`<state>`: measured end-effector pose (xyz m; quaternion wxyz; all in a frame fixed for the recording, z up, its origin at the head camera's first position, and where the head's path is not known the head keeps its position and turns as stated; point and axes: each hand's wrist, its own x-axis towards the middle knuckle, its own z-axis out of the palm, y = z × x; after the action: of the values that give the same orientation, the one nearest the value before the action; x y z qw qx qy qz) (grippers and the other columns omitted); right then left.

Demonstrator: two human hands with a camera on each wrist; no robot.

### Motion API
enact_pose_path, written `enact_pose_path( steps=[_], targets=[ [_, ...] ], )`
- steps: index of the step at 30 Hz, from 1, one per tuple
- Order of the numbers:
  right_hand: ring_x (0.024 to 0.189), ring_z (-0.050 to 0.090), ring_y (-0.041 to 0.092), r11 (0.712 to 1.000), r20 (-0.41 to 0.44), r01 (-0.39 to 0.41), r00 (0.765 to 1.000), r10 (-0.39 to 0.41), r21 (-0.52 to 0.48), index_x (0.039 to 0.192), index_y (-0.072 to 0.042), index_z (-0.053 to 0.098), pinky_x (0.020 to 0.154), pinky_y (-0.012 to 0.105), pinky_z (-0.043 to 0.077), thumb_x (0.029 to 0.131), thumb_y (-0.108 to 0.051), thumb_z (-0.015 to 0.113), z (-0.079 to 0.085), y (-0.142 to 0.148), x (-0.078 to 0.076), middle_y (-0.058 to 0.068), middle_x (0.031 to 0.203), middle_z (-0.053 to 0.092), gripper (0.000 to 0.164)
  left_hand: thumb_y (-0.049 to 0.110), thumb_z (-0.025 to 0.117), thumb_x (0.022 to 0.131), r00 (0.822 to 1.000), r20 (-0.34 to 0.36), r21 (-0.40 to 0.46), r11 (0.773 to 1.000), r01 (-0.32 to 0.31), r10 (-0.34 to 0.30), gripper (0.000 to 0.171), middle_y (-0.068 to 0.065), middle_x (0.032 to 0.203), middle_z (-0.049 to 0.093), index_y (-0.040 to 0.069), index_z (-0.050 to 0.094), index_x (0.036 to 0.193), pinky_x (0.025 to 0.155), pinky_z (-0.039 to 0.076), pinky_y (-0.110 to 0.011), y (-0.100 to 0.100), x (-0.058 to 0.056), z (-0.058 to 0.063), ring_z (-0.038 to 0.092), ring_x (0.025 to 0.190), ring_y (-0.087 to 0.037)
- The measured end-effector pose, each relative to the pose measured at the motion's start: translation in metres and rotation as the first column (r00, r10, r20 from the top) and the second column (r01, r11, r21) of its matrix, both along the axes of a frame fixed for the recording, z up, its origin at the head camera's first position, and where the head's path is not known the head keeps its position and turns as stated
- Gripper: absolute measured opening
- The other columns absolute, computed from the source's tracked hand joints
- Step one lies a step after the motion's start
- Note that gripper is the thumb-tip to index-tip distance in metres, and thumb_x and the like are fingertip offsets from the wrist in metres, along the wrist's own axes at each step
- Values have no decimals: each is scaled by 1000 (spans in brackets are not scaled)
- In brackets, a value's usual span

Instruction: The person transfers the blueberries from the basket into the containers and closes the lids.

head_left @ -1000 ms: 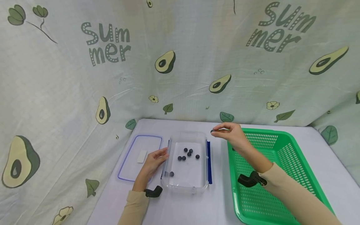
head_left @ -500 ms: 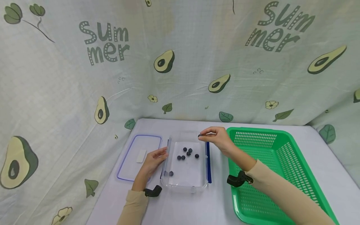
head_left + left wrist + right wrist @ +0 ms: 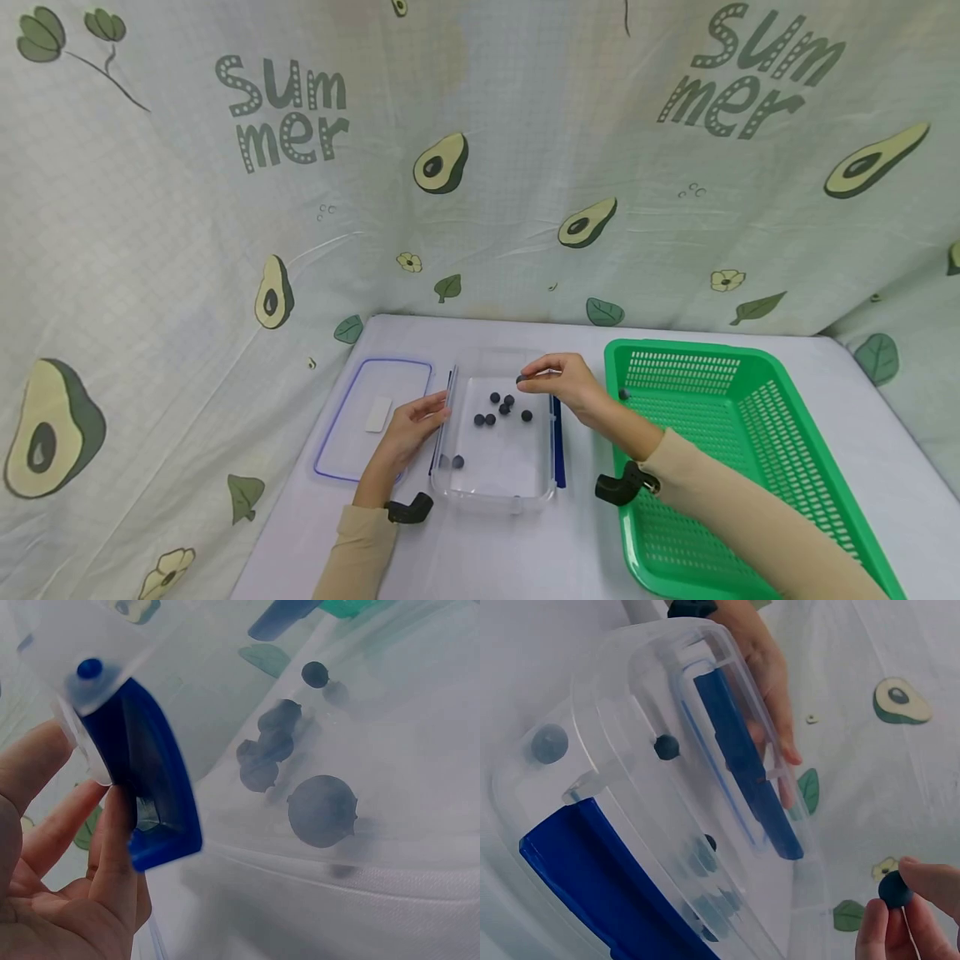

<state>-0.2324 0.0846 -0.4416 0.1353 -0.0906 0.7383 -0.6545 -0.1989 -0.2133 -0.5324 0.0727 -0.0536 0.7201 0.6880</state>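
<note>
In the head view my right hand (image 3: 566, 386) pinches a blueberry (image 3: 895, 889) between thumb and fingertips, above the far right part of a clear plastic food container (image 3: 495, 498). The right wrist view shows that berry round and dark blue. Several blueberries (image 3: 504, 409) lie on the container's floor, most of them toward the far half, one near the left front. My left hand (image 3: 411, 431) grips the container's left side, thumb at the rim and fingers by the blue latch (image 3: 180, 787), which hangs outward in the left wrist view.
A green perforated basket (image 3: 628, 533) stands to the right, with one blueberry (image 3: 624, 394) visible near its left wall. The blue-edged clear lid (image 3: 352, 450) lies left of the container, a white rectangle (image 3: 378, 414) on it. A printed cloth (image 3: 510, 250) hangs behind the table.
My right hand has moved left and down from beside the basket to over the container, still pinching the blueberry. The left hand keeps its place on the container's side.
</note>
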Motion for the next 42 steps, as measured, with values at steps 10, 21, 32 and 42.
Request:
enact_pose_path(
  steps=[10, 21, 32, 42],
  targets=[
    [84, 69, 16, 999, 21, -30, 999, 29, 44, 105, 10, 70, 87, 36, 54, 83, -5, 80, -9, -6, 7, 17, 103, 72, 29, 7, 72, 92, 1000, 22, 10, 1000, 3, -3, 48, -17, 126, 58, -3, 57, 137, 93, 51, -22, 0, -2, 1, 59, 107, -15],
    [80, 68, 17, 992, 5, -22, 1000, 21, 122, 101, 10, 71, 80, 34, 54, 80, -4, 83, -20, -12, 12, 10, 91, 73, 29, 9, 73, 92, 1000, 20, 16, 1000, -13, 12, 47, -13, 124, 59, 0, 59, 136, 91, 51, -21, 2, 0, 2, 58, 106, -13],
    [81, 68, 16, 998, -4, -13, 1000, 13, 53, 101, 9, 70, 79, 29, 55, 81, -4, 82, -15, -8, 13, 10, 92, 73, 26, 10, 74, 92, 1000, 4, 18, 1000, -6, 6, 48, -13, 122, 59, -1, 59, 136, 90, 51, -21, 2, 2, 0, 58, 104, -13],
    [86, 67, 16, 1000, -41, 14, 999, -14, 14, 103, 6, 71, 88, 30, 52, 83, -9, 81, -2, 11, 4, 7, 92, 73, 27, 10, 74, 91, 1000, -14, 29, 999, -18, 18, 46, -15, 124, 60, 1, 61, 134, 93, 50, -22, 2, 2, 1, 59, 108, -14]
  ],
)
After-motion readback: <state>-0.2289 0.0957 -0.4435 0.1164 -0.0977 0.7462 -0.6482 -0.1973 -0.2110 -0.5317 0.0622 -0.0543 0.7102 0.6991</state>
